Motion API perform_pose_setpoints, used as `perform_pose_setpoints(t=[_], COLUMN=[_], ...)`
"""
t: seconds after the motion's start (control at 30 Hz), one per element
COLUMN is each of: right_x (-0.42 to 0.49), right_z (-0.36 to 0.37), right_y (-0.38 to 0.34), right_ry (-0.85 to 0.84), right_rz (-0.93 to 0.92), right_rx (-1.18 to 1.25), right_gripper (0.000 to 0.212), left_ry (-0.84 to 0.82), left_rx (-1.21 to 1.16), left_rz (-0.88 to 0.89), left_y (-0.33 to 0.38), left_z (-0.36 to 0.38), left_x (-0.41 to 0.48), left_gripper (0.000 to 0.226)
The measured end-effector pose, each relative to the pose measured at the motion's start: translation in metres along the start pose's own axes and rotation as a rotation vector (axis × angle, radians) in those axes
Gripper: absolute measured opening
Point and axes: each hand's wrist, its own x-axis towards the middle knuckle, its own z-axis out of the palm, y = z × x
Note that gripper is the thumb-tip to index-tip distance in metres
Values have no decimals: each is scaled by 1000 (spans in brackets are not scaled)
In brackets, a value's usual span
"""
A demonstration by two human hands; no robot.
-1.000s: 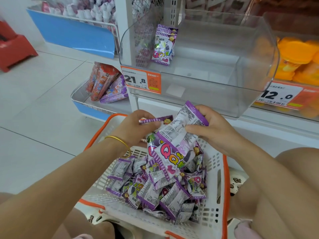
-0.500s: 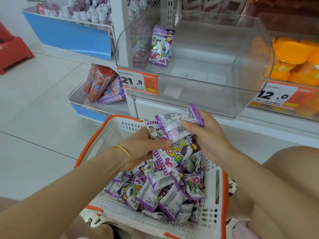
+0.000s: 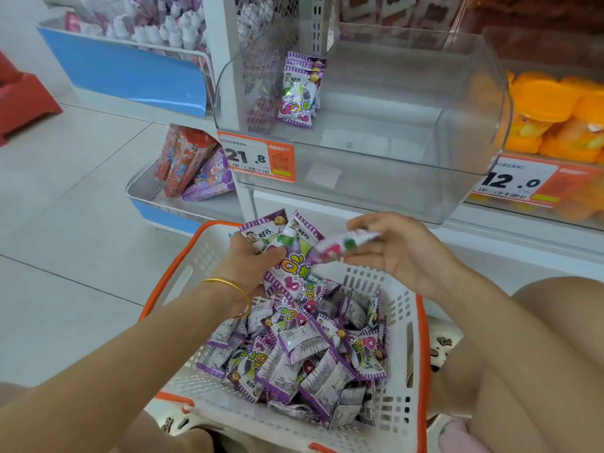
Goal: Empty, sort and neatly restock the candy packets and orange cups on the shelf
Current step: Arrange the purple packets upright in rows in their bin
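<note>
The clear plastic bin [image 3: 359, 191] on the white shelf [image 3: 490, 237] has open room across most of its floor. A small upright stack of purple candy packets [image 3: 299, 89] leans at its back left corner, and free space runs from there to the curved right wall. Its front lip lies just beyond and above both hands. Below them, a white slotted plastic basket with an orange rim [image 3: 416, 338] holds a loose heap of purple packets [image 3: 294, 354], piled toward its middle and right.

The left hand [image 3: 251, 266], with a gold bangle [image 3: 228, 286] on the wrist, has its grip clamped round a fan of several packets [image 3: 287, 243] above the basket's far edge. The right hand [image 3: 405, 256], palm turned leftward, pinches one blurred packet [image 3: 346, 240] between thumb and fingertips, with the packet's lower end against the fan.

Orange cups [image 3: 555, 116] sit in the neighbouring compartment to the right, above a 12.0 price tag [image 3: 513, 181]. A 21.8 price tag [image 3: 258, 156] hangs at the bin's left front. White floor tiles [image 3: 65, 223] spread out to the left.
</note>
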Motion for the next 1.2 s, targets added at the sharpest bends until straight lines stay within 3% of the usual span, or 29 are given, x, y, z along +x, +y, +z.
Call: perform_pose_setpoints(t=[0.03, 0.1, 0.2, 0.27, 0.4, 0.57, 0.63, 0.7, 0.77, 0.83, 0.97, 1.07, 1.17, 1.2], right_x=[-1, -3, -4, -2, 5, 7, 7, 7, 7, 7, 8, 2, -5, -5], right_z=[1, 4, 5, 3, 4, 3, 5, 7, 12, 17, 24, 27, 32, 36], right_y=[-2, -2, 1, 6, 12, 16, 19, 22, 23, 24, 29, 24, 13, 7], right_ry=[-87, -134, 58, 68, 112, 9, 9, 32, 55, 71, 167, 221, -23, -108], right_rz=[23, -26, -111, -96, -179, -163, -228, -301, -386, -443, -475, -423, -215, -219], right_rx=[49, -83, -437, -554, -639, -569, -582, -631, -658, -660, -654, -526, -231, -223], right_gripper=[29, 39, 12, 3, 11, 7, 12, 16, 23, 33, 49, 49, 53, 52], left_ry=[17, 22, -26, -58, -196, -295, -352, -419, -418, -399, -326, -319, -347, -360], left_rx=[-1, 3, 18, 29, 40, -77, -85, -41, 97, 258, 452, 412, 315, 280], left_rz=[9, 23, 65, 75, 56, -24, -34, -26, 52, 138, 279, 376, 424, 425], left_y=[1, 2, 3, 2, 2, 5, 8, 9, 10, 9, 16, 25, 44, 50], left_z=[-1, -3, -2, 2, 7, 9, 9, 8, 10, 13, 18, 12, 9, 8], left_x=[0, 1, 0, -1, -8, -9, -10, -11, -15, -18, -25, -19, -19, -15], left_gripper=[42, 44, 44, 42, 46, 38, 49, 82, 108, 117, 76, 65, 74, 68])
